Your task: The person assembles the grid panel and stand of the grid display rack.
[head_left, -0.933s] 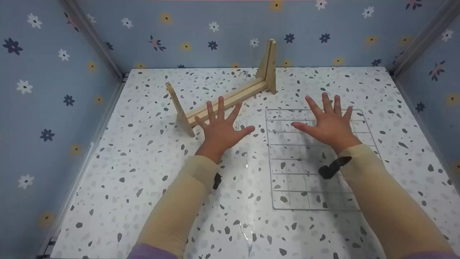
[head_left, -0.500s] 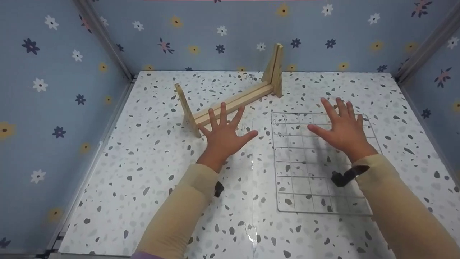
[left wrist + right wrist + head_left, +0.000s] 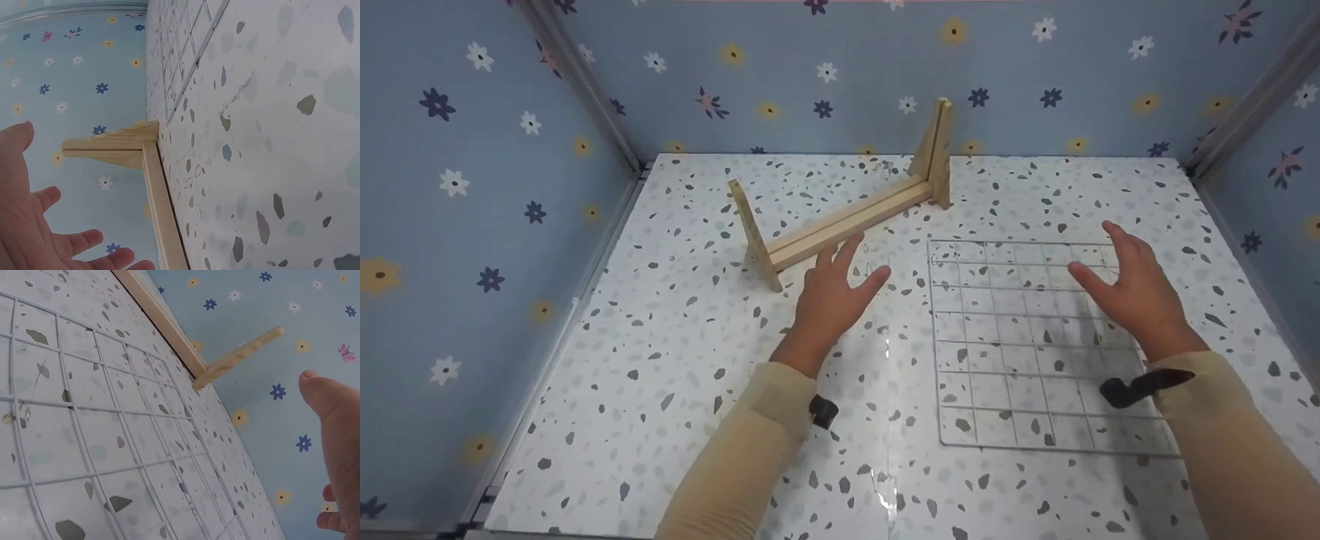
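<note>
Fingers of the left hand [image 3: 829, 296] are spread, thumb well apart, holding nothing; the right hand [image 3: 1144, 300] is likewise unloaded, thumb set off from gently bent fingers. Wooden frame [image 3: 855, 220] stands just beyond the left fingertips, its crossbar [image 3: 165, 214] running obliquely away to their right; near upright [image 3: 755, 236] sits to the left of those fingers, far upright [image 3: 940, 154] beyond them. Wire grid [image 3: 1035, 344] lies flat below the right fingers, extending leftward past the thumb; the right wrist view shows no contact. Handling, by judgement: steady the frame by its crossbar, thumb and fingers on opposite faces, since force on an upright's top could tip or twist it. Grid is probably best taken by its outer rim [image 3: 1057, 449], both sides together and level; thin wire lying flat leaves fingertips little room and may skid. Surface: white speckled tabletop [image 3: 660, 360] under both hands, a glossy seam [image 3: 888, 420] running between them toward the wearer. Room: blue flowered back wall [image 3: 877, 75] beyond all fingertips; left wall [image 3: 510, 240], similarly printed, well to the left of the left fingers.
</note>
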`<state>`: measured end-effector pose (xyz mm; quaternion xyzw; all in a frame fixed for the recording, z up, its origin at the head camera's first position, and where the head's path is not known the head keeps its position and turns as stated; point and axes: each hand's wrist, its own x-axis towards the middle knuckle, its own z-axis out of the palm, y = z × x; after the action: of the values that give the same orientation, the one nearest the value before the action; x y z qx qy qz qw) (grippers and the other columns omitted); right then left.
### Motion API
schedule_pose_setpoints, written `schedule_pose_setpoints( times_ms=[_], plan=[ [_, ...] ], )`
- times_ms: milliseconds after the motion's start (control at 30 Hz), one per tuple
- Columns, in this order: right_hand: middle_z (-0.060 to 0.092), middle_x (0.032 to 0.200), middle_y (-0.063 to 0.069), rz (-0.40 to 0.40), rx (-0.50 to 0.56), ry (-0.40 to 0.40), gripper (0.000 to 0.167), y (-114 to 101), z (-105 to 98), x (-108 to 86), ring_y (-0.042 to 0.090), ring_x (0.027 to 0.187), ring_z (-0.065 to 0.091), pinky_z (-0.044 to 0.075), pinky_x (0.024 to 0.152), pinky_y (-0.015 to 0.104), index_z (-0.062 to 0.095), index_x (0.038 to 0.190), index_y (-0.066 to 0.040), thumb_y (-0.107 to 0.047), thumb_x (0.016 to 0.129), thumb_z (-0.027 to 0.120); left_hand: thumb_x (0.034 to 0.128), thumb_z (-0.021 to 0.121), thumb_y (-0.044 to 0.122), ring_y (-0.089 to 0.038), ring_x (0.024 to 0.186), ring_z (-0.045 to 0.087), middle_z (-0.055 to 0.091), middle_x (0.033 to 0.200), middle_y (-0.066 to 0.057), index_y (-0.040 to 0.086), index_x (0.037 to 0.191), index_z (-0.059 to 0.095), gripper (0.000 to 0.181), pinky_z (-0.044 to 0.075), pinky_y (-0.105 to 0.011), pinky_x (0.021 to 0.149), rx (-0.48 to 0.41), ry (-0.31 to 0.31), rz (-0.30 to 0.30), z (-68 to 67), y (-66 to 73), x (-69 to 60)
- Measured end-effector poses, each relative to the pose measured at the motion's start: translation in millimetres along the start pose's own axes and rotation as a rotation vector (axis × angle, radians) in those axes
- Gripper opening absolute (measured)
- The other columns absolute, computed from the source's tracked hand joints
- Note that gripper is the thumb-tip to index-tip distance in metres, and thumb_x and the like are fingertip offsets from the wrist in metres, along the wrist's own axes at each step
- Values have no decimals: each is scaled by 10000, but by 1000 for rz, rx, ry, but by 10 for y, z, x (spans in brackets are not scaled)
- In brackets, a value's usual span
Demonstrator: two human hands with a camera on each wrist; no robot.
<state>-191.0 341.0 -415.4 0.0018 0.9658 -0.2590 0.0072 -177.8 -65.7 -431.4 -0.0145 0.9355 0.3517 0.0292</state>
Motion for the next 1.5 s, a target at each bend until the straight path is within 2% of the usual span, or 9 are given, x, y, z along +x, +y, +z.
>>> schedule_pose_setpoints(
  times_ms=[367, 500, 567, 667, 733, 867, 1100, 1300, 1500],
  plan=[
    [92, 1618, 347, 123, 18, -25, 982, 445, -80, -125, 568, 1455, 143, 187, 1091, 782, 58, 1638, -126, -715, 953, 443, 953, 494, 695, -329, 1436, 397, 374, 1576, -62, 388, 1589, 290, 735, 356, -562, 1158, -166, -83, -43, 250, 27, -102],
    [168, 1575, 390, 167, 34, -35, 957, 621, -101, -181, 592, 1416, 208, 228, 1076, 773, 86, 1625, -65, -688, 978, 414, 947, 484, 708, -326, 1467, 354, 373, 1590, -49, 390, 1580, 309, 729, 197, -708, 1166, -225, -121, -85, 342, 60, -121],
    [211, 1549, 408, 193, 45, -46, 948, 719, -103, -212, 606, 1382, 259, 258, 1065, 764, 106, 1615, -30, -675, 988, 404, 953, 483, 697, -317, 1473, 346, 377, 1593, -59, 378, 1578, 316, 721, 188, -708, 1169, -263, -138, -98, 399, 84, -122],
    [246, 1522, 427, 252, 61, -73, 956, 860, -87, -259, 617, 1351, 303, 285, 1064, 748, 123, 1599, 16, -679, 993, 376, 968, 488, 668, -304, 1442, 398, 403, 1578, -78, 365, 1581, 315, 705, 325, -611, 1159, -338, -176, -121, 490, 123, -120],
    [249, 1520, 429, 305, 88, -90, 969, 942, -68, -288, 613, 1360, 299, 280, 1080, 738, 119, 1597, 22, -692, 989, 365, 981, 480, 653, -308, 1390, 461, 420, 1562, -89, 378, 1585, 298, 689, 495, -509, 1047, -396, -218, -154, 550, 153, -118],
    [286, 1493, 443, 343, 122, -96, 961, 1050, -37, -334, 598, 1364, 315, 289, 1092, 721, 120, 1593, 33, -682, 996, 356, 990, 434, 665, -318, 1283, 551, 431, 1545, -81, 418, 1586, 266, 667, 617, -417, 825, -508, -307, -239, 651, 198, -99],
    [366, 1464, 421, 352, 155, -99, 911, 1061, -38, -334, 553, 1310, 436, 330, 1089, 686, 183, 1563, 89, -637, 1027, 305, 1007, 420, 637, -344, 1189, 603, 435, 1542, -92, 400, 1575, 312, 625, 621, -473, 780, -750, -389, -368, 742, 281, -50],
    [233, 1549, 395, 438, 160, -115, 913, 1089, -79, -300, 580, 1417, 231, 235, 1150, 685, 228, 1543, 107, -642, 1023, 258, 975, 450, 658, -328, 1103, 634, 571, 1385, -125, 287, 1566, 374, 702, 620, -493, 777, -928, -411, -513, 841, 338, -15],
    [200, 1578, 368, 507, 212, -133, 937, 1101, -102, -296, 557, 1437, 218, 228, 1164, 675, 217, 1557, 83, -673, 1005, 258, 989, 443, 626, -375, 1150, 614, 579, 1366, -166, 219, 1557, 393, 701, 611, -541, 792, -1052, -403, -542, 878, 346, 8]
  ],
)
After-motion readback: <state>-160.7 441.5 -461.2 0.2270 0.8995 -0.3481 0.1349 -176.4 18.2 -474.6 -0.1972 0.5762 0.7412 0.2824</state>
